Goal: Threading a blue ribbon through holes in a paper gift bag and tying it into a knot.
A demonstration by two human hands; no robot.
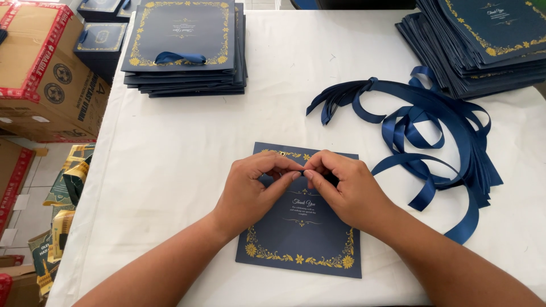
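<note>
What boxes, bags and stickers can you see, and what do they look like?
Box: far left beside the table, brown cardboard, red-and-white tape, round dark stamps.
Bag: flat under both hands, navy, gold flower border.
Left stack: table's far side, navy bags, blue ribbon handle.
Right stack: far right corner, same navy and gold.

Single head-worn view, steeply downward and close over the white table [170,148].

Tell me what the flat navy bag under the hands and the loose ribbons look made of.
Flat navy bag: likely matte paper or card; it lies stiff and flat, with gold printed borders. Loose ribbons: seemingly satin fabric; they curl softly and show a slight sheen.
</note>
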